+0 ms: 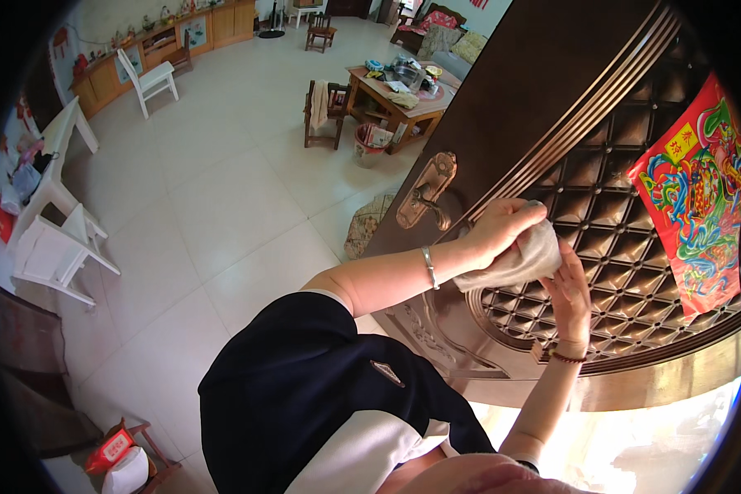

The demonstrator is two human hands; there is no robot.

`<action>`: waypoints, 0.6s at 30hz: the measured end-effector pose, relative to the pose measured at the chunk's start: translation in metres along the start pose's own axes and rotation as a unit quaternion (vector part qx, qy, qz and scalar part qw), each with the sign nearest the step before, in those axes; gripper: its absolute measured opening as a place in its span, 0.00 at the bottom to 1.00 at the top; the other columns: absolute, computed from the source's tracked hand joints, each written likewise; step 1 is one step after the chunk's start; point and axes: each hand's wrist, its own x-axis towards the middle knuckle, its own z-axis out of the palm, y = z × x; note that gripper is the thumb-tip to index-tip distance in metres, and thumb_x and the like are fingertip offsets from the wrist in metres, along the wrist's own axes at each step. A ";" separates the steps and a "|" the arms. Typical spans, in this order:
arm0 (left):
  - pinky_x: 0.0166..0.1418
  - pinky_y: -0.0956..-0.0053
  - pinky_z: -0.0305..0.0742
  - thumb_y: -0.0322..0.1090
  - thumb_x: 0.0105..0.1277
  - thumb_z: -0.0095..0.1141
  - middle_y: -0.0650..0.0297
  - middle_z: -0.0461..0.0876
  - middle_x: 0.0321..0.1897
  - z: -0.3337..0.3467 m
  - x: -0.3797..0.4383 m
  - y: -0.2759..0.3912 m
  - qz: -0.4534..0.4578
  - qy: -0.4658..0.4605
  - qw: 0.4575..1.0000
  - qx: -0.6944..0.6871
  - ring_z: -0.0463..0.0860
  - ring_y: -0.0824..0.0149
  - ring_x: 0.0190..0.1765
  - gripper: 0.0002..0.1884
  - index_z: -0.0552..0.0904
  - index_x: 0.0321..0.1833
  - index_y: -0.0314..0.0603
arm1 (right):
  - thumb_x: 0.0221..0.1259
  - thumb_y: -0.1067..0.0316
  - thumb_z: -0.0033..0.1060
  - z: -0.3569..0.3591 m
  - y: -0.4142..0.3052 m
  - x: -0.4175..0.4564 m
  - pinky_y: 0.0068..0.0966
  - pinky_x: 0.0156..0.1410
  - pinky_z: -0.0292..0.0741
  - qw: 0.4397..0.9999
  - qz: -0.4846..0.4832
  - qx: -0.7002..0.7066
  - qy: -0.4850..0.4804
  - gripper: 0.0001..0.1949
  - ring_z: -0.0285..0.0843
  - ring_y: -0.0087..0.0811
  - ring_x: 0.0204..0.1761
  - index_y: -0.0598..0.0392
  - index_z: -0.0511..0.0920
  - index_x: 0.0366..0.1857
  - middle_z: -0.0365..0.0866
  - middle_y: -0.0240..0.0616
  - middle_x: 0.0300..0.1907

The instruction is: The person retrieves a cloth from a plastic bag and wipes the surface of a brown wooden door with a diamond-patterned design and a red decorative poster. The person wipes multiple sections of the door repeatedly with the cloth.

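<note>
My left hand (pixel 511 230), with a silver bangle at its wrist, grips a folded grey-beige cloth (pixel 528 262), thumb on top. At the cloth's right edge is my right hand (pixel 571 290), wearing a dark beaded bracelet; its fingers touch the cloth and are partly hidden, so its hold is unclear. Both hands are in front of a dark brown door (pixel 506 92) with copper-toned trim and a studded diamond panel. Up and left of my left hand is the ornate door handle (pixel 429 194). A red printed poster (pixel 698 204) hangs on the panel at the right.
Beyond the door stands a wooden table (pixel 401 102) with many items, beside a chair with a cloth (pixel 326 114) and a waste bin (pixel 370 145). White chairs (pixel 68 253) and a white table (pixel 55 167) line the left. Red and white packages (pixel 111 451) lie at lower left.
</note>
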 end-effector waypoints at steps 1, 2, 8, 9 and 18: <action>0.41 0.79 0.76 0.42 0.72 0.62 0.71 0.83 0.31 0.007 -0.004 0.009 0.029 -0.019 0.997 0.062 0.79 0.80 0.37 0.13 0.86 0.40 0.37 | 0.57 0.43 0.74 0.017 0.005 0.004 0.36 0.80 0.58 0.999 -0.035 0.007 0.020 0.53 0.58 0.38 0.78 0.64 0.51 0.78 0.60 0.47 0.76; 0.41 0.80 0.75 0.43 0.73 0.62 0.72 0.82 0.31 0.015 -0.006 0.009 0.022 -0.044 0.997 0.066 0.78 0.81 0.37 0.14 0.86 0.40 0.36 | 0.47 0.34 0.76 0.032 0.004 0.005 0.39 0.81 0.55 0.997 -0.055 -0.057 0.020 0.64 0.53 0.39 0.80 0.62 0.45 0.80 0.55 0.48 0.79; 0.29 0.82 0.63 0.43 0.73 0.62 0.77 0.78 0.23 0.016 0.001 0.034 0.082 -0.145 0.949 0.267 0.70 0.85 0.29 0.16 0.88 0.35 0.34 | 0.55 0.58 0.81 0.021 -0.005 -0.019 0.21 0.57 0.74 0.992 -0.027 -0.075 0.100 0.28 0.78 0.21 0.47 0.62 0.76 0.54 0.83 0.33 0.46; 0.28 0.81 0.62 0.43 0.73 0.62 0.76 0.77 0.21 0.011 0.002 0.039 0.118 -0.132 0.926 0.333 0.69 0.85 0.29 0.17 0.88 0.33 0.35 | 0.55 0.58 0.81 0.022 -0.011 -0.020 0.21 0.56 0.74 0.992 -0.050 -0.065 0.097 0.26 0.77 0.21 0.46 0.62 0.77 0.52 0.83 0.32 0.45; 0.52 0.62 0.79 0.29 0.66 0.63 0.48 0.70 0.53 0.073 0.036 -0.004 0.404 -0.042 0.823 0.398 0.81 0.53 0.51 0.18 0.72 0.55 0.34 | 0.66 0.57 0.68 -0.053 -0.034 0.050 0.30 0.48 0.76 0.756 -0.193 -0.438 0.447 0.17 0.78 0.30 0.38 0.63 0.80 0.45 0.85 0.44 0.35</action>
